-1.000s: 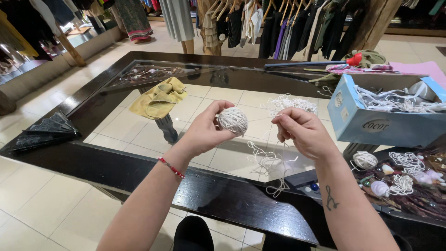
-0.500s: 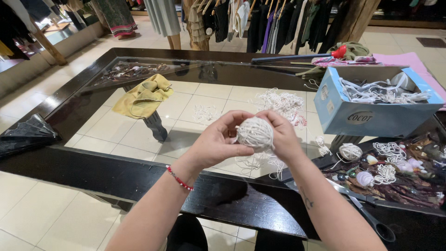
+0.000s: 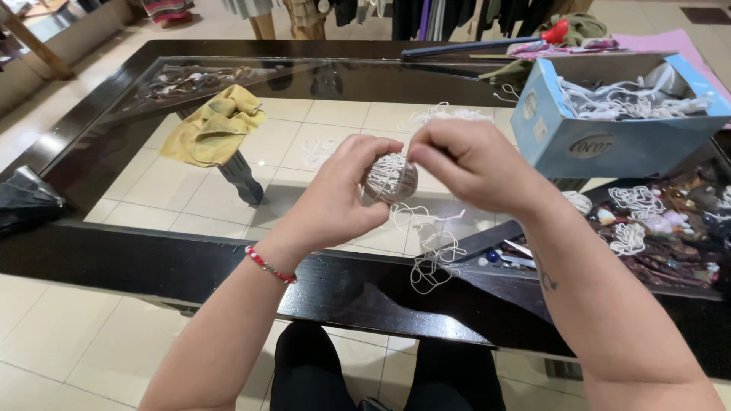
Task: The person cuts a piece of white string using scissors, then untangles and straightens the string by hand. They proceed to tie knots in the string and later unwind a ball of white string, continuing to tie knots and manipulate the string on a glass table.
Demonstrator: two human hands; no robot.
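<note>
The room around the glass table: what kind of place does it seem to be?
Probably a clothing or craft shop: garments on hangers behind the glass table, beads and trinkets displayed on it, and both hands winding a string ball.

Open light-blue cardboard box (image 3: 609,129) at table's far right, dark oval label, apparently holding white cord.

Even, soft indoor light; the glass tabletop (image 3: 320,125) reflects dimly, and the frame stays sharp throughout.

Blue box (image 3: 609,137) cut at right edge
</note>
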